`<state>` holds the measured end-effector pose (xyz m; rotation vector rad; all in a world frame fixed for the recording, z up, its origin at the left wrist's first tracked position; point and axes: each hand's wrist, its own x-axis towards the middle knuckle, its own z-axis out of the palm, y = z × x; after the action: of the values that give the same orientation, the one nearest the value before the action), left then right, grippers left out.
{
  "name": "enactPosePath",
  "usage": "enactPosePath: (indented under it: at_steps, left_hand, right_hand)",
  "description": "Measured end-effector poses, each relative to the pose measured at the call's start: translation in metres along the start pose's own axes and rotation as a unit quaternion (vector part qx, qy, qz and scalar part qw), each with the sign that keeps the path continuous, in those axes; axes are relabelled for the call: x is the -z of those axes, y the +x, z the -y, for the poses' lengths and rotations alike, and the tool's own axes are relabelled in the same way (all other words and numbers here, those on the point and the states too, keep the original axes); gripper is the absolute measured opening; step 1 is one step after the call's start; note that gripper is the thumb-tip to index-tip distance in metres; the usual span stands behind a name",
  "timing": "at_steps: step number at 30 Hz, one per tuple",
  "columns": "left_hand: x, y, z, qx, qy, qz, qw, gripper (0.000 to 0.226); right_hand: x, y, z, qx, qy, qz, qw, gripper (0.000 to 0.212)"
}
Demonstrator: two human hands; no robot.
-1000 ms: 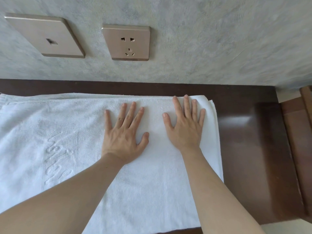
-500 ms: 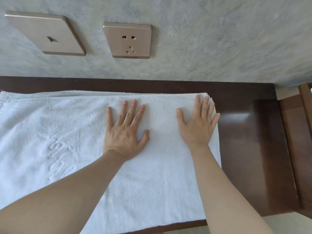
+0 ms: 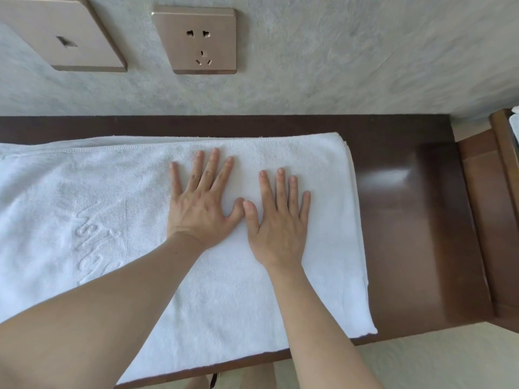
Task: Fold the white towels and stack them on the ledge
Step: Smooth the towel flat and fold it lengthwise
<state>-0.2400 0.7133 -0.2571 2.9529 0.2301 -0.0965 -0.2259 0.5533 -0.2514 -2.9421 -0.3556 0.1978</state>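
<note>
White terry cloth covers most of a dark brown wooden ledge (image 3: pixel 407 220), where a folded towel (image 3: pixel 112 220) lies flat, running off the left edge of the view and ending at the right short of the ledge's bare, glossy right end. A person's left hand (image 3: pixel 200 211) and right hand (image 3: pixel 280 226) press palm-down on the towel side by side, fingers straight and spread, thumbs touching at the tips; neither grip closes on the fabric. Both hands rest toward the towel's far right part, fingertips pointing at the wall. Raised lettering (image 3: pixel 90 242) is woven into the cloth left of the left hand. The towel's near edge reaches the ledge's near rim. On the grey textured wall (image 3: pixel 365 51) beyond, a bronze-coloured power socket (image 3: pixel 196 40) sits beside a matching wall plate (image 3: pixel 64 37) to its left.
</note>
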Motion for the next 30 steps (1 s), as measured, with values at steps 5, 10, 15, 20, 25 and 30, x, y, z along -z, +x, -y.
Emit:
enactPosePath:
  at_steps: [5, 10, 15, 20, 25, 30]
  left_hand:
    - [0.000, 0.000, 0.000, -0.002, -0.006, -0.009, 1.000, 0.080]
    - [-0.001, -0.001, 0.001, -0.002, -0.007, -0.013, 1.000, 0.080]
    - [0.002, -0.001, -0.001, -0.004, -0.012, -0.011, 1.000, 0.079]
    - [0.004, -0.001, -0.001, 0.000, -0.012, -0.007, 1.000, 0.079]
    - [0.002, -0.001, -0.001, -0.006, -0.020, -0.018, 1.000, 0.079]
    - [0.000, -0.004, 0.000, -0.008, -0.014, -0.025, 1.000, 0.079]
  right_hand:
    - [0.000, -0.006, -0.019, -0.025, -0.016, -0.014, 0.999, 0.066]
    - [0.000, -0.016, -0.036, -0.050, -0.030, -0.019, 0.998, 0.065]
    - [0.004, -0.034, -0.062, -0.092, -0.035, -0.013, 0.995, 0.066]
    - [0.008, -0.051, -0.083, -0.143, -0.029, -0.011, 0.989, 0.065]
    - [0.016, -0.047, -0.063, -0.224, 0.036, -0.032, 0.973, 0.072]
    - [-0.003, -0.070, 0.003, -0.069, 0.040, -0.029, 0.996, 0.065]
